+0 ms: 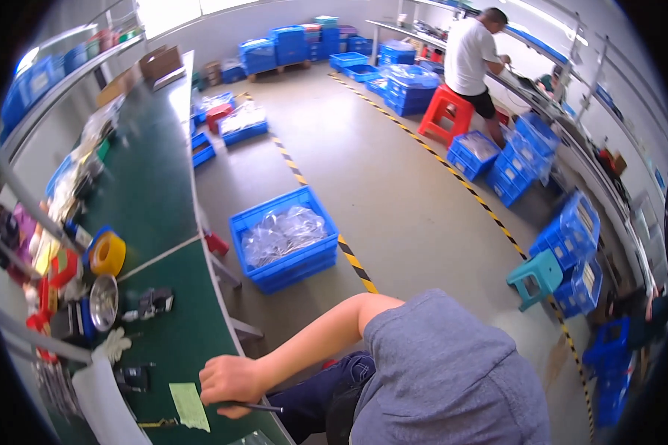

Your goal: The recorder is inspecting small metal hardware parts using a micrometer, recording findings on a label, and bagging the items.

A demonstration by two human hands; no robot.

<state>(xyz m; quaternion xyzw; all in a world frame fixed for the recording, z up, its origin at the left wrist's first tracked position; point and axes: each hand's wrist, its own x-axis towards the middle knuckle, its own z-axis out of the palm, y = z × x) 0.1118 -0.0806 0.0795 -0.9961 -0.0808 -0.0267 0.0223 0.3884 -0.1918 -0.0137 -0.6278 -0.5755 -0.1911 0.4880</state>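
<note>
My right hand is closed around a dark pen at the edge of the green table. The pen's shaft sticks out below the fingers, and its other end is hidden by the hand. Just left of my fingers lies a pale yellow-green paper note on the tabletop. My right arm reaches across from a grey short sleeve. My left hand does not show.
On the table stand a yellow tape roll, a metal bowl and a white glove. A blue crate with bagged parts sits on the floor. Another person sits on a red stool at the far bench.
</note>
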